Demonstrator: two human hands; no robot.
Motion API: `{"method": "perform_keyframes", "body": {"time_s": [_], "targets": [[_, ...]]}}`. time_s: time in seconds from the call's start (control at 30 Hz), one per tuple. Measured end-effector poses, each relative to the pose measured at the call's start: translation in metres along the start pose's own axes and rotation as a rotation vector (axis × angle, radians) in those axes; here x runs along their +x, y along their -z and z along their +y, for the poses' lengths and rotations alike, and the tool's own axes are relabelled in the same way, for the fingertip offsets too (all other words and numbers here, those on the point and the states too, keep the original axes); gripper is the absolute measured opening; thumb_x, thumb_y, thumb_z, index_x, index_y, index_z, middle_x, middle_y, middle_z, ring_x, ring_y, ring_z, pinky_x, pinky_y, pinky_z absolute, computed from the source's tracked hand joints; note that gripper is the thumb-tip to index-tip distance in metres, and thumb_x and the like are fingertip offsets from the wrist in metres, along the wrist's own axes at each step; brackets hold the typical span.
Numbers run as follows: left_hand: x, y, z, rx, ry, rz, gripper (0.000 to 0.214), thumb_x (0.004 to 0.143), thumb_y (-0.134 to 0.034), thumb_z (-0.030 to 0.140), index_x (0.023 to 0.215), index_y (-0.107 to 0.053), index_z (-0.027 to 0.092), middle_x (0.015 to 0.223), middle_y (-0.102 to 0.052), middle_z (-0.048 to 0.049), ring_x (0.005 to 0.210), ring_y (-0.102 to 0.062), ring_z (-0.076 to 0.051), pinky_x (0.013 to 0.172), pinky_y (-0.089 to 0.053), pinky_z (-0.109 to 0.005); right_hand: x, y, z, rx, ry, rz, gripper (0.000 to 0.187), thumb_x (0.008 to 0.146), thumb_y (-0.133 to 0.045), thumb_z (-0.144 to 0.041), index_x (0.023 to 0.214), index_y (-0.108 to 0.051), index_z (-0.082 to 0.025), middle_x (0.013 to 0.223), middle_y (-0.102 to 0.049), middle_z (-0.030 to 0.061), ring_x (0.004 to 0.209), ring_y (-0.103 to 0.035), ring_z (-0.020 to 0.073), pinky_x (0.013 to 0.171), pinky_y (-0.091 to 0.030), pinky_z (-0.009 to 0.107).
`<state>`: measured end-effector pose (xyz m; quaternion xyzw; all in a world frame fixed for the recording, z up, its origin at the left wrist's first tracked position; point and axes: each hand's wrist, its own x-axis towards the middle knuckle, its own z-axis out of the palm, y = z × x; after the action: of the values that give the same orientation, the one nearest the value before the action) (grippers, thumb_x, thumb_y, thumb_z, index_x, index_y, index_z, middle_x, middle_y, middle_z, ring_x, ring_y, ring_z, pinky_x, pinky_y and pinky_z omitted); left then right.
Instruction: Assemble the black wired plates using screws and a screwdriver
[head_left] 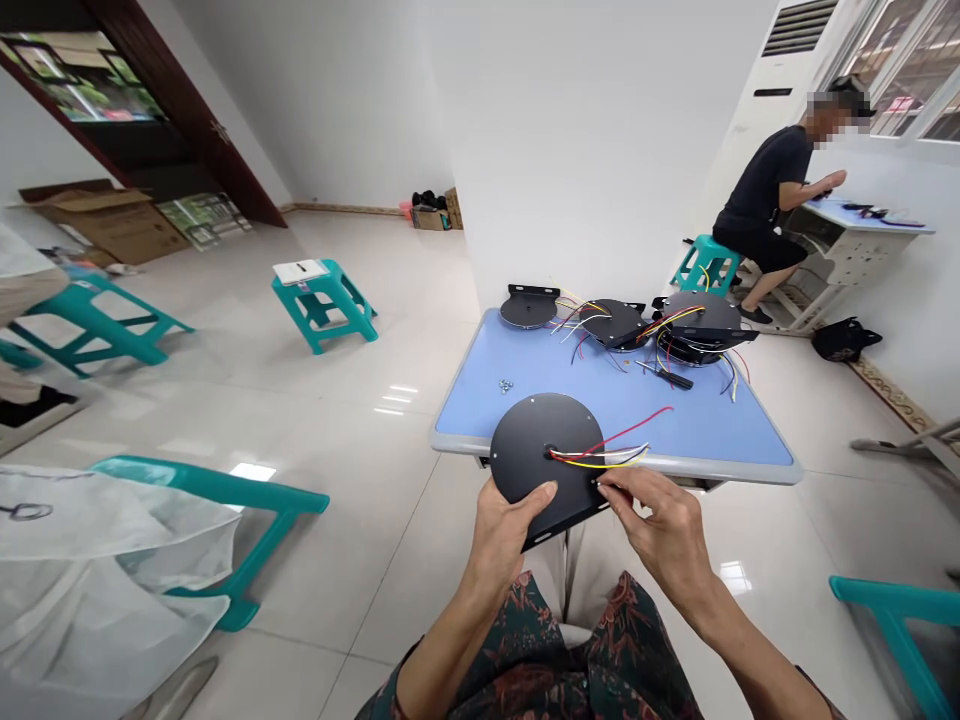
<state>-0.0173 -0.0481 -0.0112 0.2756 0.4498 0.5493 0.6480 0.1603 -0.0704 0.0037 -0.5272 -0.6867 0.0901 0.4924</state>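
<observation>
A black round metal plate (529, 445) is held just short of the near edge of a blue table (712, 435), its face tilted up, its bracket (562, 520) toward the body. It is clasped by the left hand (501, 540) and pinched at the rim by the right hand (664, 525); red, yellow and white wires (600, 455) are led rightward from its centre hole.

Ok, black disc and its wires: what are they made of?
The black disc looks like matte-coated sheet metal, going by its thin edge and bent lip, though that's not certain. The wires look plastic-insulated: glossy red, yellow and white sleeves, conductors hidden.
</observation>
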Motion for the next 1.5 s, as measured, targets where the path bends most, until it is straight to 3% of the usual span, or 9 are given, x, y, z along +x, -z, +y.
{"method": "perform_keyframes", "body": {"time_s": [0.13, 0.33, 0.47, 0.67, 0.87, 1.2, 1.5], "targets": [[-0.002, -0.006, -0.007, 0.027, -0.013, 0.006, 0.076, 0.058, -0.091, 0.026, 0.127, -0.064, 0.012, 0.120, -0.074, -0.0147, 0.107, -0.071, -0.030, 0.101, -0.054, -0.043, -0.007, 0.010, 0.007, -0.069, -0.044, 0.063, 0.011, 0.087, -0.069, -0.023, 0.088, -0.079, -0.027, 0.089, -0.080, 0.0036, 0.078, -0.075, 0.0212, 0.076, -0.059, 0.035], [-0.005, -0.011, -0.011, 0.028, 0.014, 0.013, 0.070, 0.055, -0.092, 0.028, 0.118, -0.069, 0.010, 0.115, -0.076, -0.0142, 0.103, -0.072, -0.031, 0.099, -0.055, -0.043, -0.012, 0.010, 0.007, -0.017, -0.152, 0.024, 0.010, 0.088, -0.069, -0.028, 0.083, -0.078, -0.027, 0.082, -0.078, 0.0026, 0.068, -0.068, 0.0196, 0.070, -0.055, 0.036], [-0.005, -0.011, -0.012, 0.043, 0.007, 0.015, 0.068, 0.056, -0.092, 0.028, 0.118, -0.069, 0.011, 0.115, -0.076, -0.0139, 0.103, -0.072, -0.030, 0.098, -0.056, -0.043, -0.012, 0.007, 0.009, 0.060, -0.186, -0.002, 0.009, 0.087, -0.070, -0.029, 0.082, -0.078, -0.028, 0.083, -0.077, 0.0027, 0.077, -0.067, 0.0211, 0.078, -0.052, 0.038], [-0.005, -0.011, -0.013, 0.097, -0.059, 0.033, 0.063, 0.060, -0.090, 0.028, 0.117, -0.071, 0.012, 0.116, -0.076, -0.0131, 0.107, -0.071, -0.030, 0.100, -0.054, -0.041, -0.009, 0.004, 0.014, 0.218, -0.415, 0.014, 0.012, 0.079, -0.077, -0.039, 0.077, -0.080, -0.028, 0.083, -0.072, 0.0048, 0.083, -0.063, 0.0226, 0.078, -0.051, 0.037], [-0.007, -0.013, -0.010, 0.132, -0.067, 0.033, 0.059, 0.062, -0.088, 0.026, 0.117, -0.072, 0.012, 0.113, -0.077, -0.0122, 0.103, -0.072, -0.029, 0.098, -0.056, -0.041, -0.012, 0.003, 0.025, 0.310, -0.534, -0.013, 0.011, 0.072, -0.082, -0.038, 0.075, -0.081, -0.028, 0.079, -0.072, 0.0035, 0.079, -0.060, 0.0216, 0.075, -0.048, 0.036], [-0.007, -0.016, -0.008, 0.125, -0.058, 0.053, 0.057, 0.061, -0.088, 0.024, 0.115, -0.072, 0.014, 0.112, -0.077, -0.0109, 0.104, -0.072, -0.029, 0.098, -0.056, -0.040, -0.010, 0.000, 0.030, 0.310, -0.582, -0.010, 0.021, 0.069, -0.083, -0.045, 0.076, -0.082, -0.025, 0.085, -0.076, 0.0064, 0.080, -0.063, 0.0231, 0.075, -0.050, 0.038], [-0.008, -0.020, -0.005, 0.182, -0.094, 0.051, 0.054, 0.065, -0.086, 0.024, 0.116, -0.072, 0.014, 0.112, -0.077, -0.0105, 0.101, -0.073, -0.028, 0.095, -0.057, -0.037, -0.010, -0.001, 0.032, 0.360, -0.626, 0.010, 0.018, 0.067, -0.084, -0.040, 0.073, -0.081, -0.024, 0.083, -0.075, 0.0056, 0.080, -0.062, 0.0225, 0.076, -0.050, 0.038]]}}
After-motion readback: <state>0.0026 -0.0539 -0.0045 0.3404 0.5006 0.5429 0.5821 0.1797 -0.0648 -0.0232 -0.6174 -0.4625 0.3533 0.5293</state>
